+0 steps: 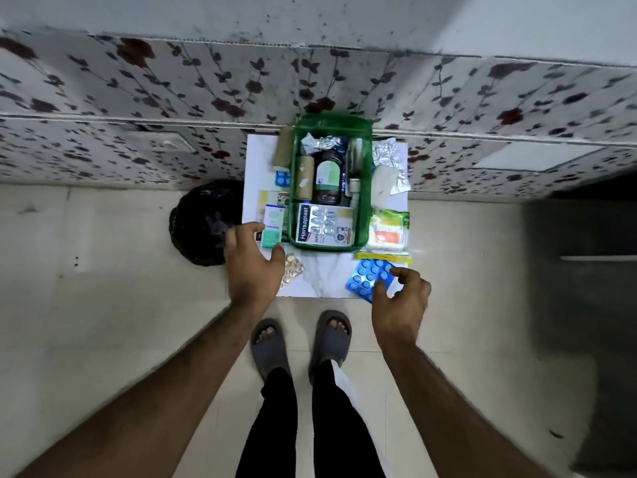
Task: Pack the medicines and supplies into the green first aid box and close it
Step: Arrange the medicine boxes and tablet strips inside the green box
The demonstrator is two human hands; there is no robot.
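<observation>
The green first aid box stands open on a small white table, its lid upright at the back. Inside lie a dark bottle, a tan bandage roll, a foil strip and a Hansaplast box. My left hand hovers open just in front of a small teal-and-white carton left of the box. My right hand has its fingertips on a blue blister pack at the table's front right. A gold tablet strip lies beside my left thumb.
Left of the box lie another bandage roll and a small blue blister. To its right are a foil strip, white gauze and green-and-orange packets. A black bin stands left of the table. A floral-tiled wall rises behind it.
</observation>
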